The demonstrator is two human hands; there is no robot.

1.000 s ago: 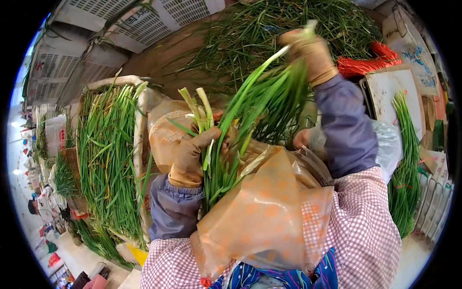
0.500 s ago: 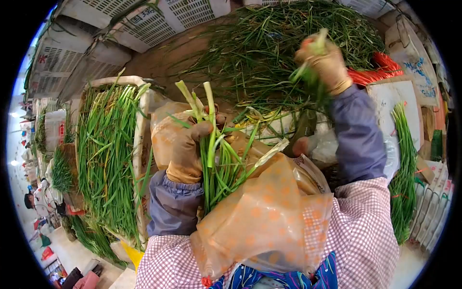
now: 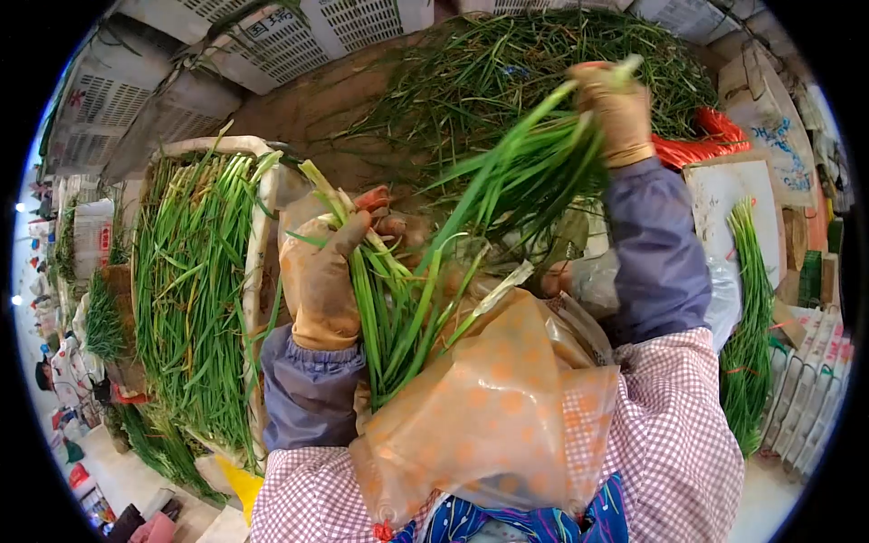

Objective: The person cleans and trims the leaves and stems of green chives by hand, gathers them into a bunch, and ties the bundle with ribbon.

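My left hand (image 3: 328,276), in a tan, soiled glove, is closed around a small bunch of green onions (image 3: 385,326). Their pale ends stick up above the fingers and the leaves hang down onto the orange-dotted plastic apron (image 3: 480,389). Raised at the upper right, my gloved right hand (image 3: 618,113) grips another bunch of green onions (image 3: 534,176) near the pale ends. Those leaves trail down and to the left, slightly blurred, over the space between the hands. My right fingers are partly hidden behind the glove's back.
A pale-rimmed crate (image 3: 256,271) full of green onions stands at left. Behind my right hand lies a loose heap of green leaves (image 3: 507,72), with red plastic (image 3: 701,136) beside it. A tied bundle (image 3: 747,344) lies at far right. White crates (image 3: 272,50) line the back.
My right hand has turned, and its bunch now spreads out to the left and down. My left hand has shifted slightly left and tilted with its bunch.
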